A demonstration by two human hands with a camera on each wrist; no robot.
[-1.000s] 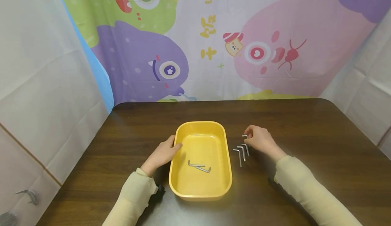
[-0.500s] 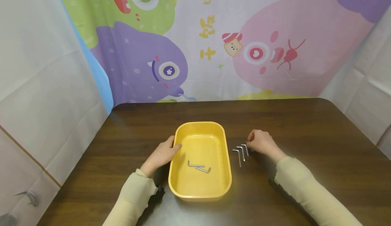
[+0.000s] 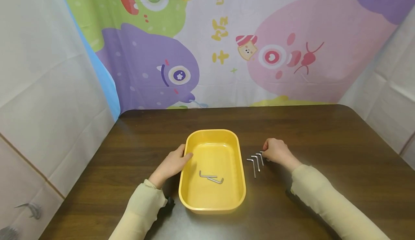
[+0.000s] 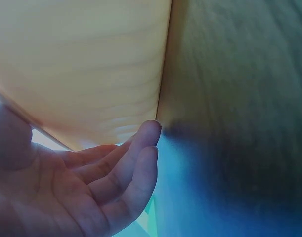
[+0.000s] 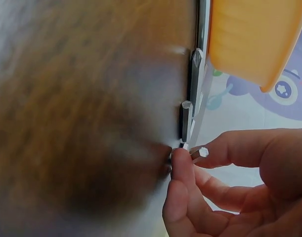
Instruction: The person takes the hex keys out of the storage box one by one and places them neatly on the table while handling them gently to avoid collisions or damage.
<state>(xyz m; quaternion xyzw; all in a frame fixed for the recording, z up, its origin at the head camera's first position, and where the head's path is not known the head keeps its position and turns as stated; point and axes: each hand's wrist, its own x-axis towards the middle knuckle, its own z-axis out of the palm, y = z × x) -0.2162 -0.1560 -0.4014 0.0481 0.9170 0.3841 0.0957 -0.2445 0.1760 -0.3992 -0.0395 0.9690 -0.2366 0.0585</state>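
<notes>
My left hand (image 3: 172, 163) holds the left rim of a yellow tray (image 3: 214, 196), thumb over the edge. In the left wrist view its fingers (image 4: 123, 185) curve along the tray's outer wall. My right hand (image 3: 278, 151) is right of the tray, pinching a metal hex key (image 5: 202, 152) between thumb and fingertips, low at the table. The rest of that key is mostly hidden by the fingers. Beside it several L-shaped hex keys (image 3: 254, 168) lie in a staggered row. Two more hex keys, an upper one (image 3: 208, 176) and a lower one (image 3: 216, 180), lie inside the tray.
Everything stands on a dark wooden table (image 3: 146, 132). A cloth printed with cartoon monsters (image 3: 227, 88) hangs behind its far edge. Pale wall coverings (image 3: 48, 70) flank the table on both sides.
My right hand has brought its hex key nearer to the row, a little toward me and to the right, and now stays almost still. The left hand and tray have not moved.
</notes>
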